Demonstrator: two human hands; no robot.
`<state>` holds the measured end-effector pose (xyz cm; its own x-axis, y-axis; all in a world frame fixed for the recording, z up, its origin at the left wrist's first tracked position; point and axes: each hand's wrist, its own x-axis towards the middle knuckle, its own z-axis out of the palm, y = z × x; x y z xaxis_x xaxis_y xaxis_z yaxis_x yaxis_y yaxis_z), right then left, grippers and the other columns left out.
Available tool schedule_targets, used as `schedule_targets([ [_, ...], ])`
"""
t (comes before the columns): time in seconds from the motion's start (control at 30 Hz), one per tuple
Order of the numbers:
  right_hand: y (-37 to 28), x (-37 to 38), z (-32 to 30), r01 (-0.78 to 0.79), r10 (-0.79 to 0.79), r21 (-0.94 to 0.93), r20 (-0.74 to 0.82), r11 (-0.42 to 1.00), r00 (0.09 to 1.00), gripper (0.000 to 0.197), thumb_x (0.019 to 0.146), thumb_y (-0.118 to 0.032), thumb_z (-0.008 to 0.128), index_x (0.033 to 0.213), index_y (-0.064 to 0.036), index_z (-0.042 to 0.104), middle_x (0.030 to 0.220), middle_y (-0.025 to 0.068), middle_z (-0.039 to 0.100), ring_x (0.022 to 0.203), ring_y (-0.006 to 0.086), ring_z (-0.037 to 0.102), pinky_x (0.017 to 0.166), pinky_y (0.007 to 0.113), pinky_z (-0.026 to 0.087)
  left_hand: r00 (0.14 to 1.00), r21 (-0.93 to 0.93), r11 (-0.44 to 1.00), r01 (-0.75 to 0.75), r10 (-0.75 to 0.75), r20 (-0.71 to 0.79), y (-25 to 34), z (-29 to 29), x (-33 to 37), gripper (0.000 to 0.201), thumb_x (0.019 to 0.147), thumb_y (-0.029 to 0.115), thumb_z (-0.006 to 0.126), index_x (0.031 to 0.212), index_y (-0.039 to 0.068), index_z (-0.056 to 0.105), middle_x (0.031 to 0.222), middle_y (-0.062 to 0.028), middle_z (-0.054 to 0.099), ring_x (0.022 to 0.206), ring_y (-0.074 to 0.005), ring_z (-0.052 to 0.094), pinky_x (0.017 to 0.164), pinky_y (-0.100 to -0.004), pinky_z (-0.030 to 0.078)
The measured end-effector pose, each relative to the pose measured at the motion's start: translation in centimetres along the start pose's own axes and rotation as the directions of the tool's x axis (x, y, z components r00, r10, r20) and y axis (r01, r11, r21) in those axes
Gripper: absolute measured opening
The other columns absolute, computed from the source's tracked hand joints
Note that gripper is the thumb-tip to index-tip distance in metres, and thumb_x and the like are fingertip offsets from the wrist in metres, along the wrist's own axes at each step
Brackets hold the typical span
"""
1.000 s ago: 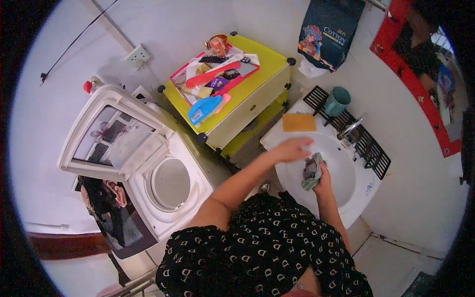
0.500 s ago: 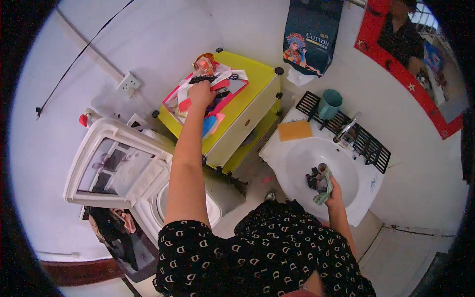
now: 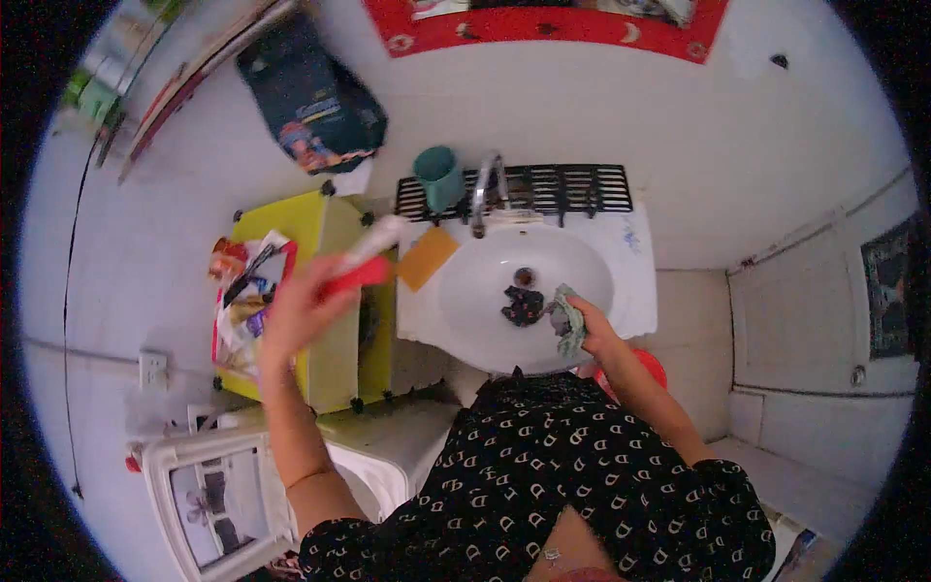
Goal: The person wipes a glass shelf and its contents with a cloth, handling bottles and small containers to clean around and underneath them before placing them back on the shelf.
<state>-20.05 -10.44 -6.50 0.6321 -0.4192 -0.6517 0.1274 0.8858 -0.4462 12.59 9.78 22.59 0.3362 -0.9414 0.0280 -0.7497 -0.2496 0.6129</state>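
My left hand (image 3: 308, 308) is in the air between the yellow cabinet and the sink, closed around a long white and red object (image 3: 364, 269). Motion blurs that object, so its kind cannot be told. Over the near right part of the white sink (image 3: 465, 325), my right hand (image 3: 599, 328) grips a crumpled pale green and grey cloth (image 3: 566, 321). A dark bunched piece of fabric (image 3: 524, 307) lies in the basin just left of that cloth, beside the drain (image 3: 525, 278).
A chrome faucet (image 3: 482, 199), black rack (image 3: 572, 191), teal cup (image 3: 440, 178) and orange-yellow cloth (image 3: 427, 259) line the sink's back and left. A pink-edged box (image 3: 225, 354) of small items sits on the yellow cabinet (image 3: 305, 223). Lower left is an open-lidded washing machine (image 3: 378, 470).
My left hand has come out of the box and rightward with the white and red object. The view has turned toward the sink. My right hand still holds the cloth.
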Motion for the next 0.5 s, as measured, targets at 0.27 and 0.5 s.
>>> schedule_targets([
  [0.27,-2.2,-4.4,-6.5,0.055,-0.064,0.121,0.073,0.991,0.995,0.033,0.085,-0.03,0.052,0.105,-0.0042,0.056,0.086,0.0089,0.063,0.07,0.021,0.06,0.06,0.035,0.051,0.882,0.022,0.895,-0.446,0.435,0.179,9.8,26.3,19.1,0.037,0.076,0.028,0.062,0.105,0.005,0.057,0.098,-0.0143,0.057,0.094,-0.0325,0.055,0.08,-0.0418,0.045],
  [0.5,-3.7,-10.3,-10.8,0.156,-0.126,0.206,-0.153,0.966,0.98,0.035,0.086,-0.027,0.051,0.111,-0.0024,0.055,0.101,0.0107,0.062,0.09,0.025,0.06,0.079,0.039,0.049,0.9,0.352,0.831,-0.431,0.423,0.104,6.5,33.1,28.4,0.033,0.074,0.027,0.065,0.098,0.007,0.058,0.097,-0.0141,0.057,0.093,-0.0324,0.056,0.078,-0.0425,0.046],
])
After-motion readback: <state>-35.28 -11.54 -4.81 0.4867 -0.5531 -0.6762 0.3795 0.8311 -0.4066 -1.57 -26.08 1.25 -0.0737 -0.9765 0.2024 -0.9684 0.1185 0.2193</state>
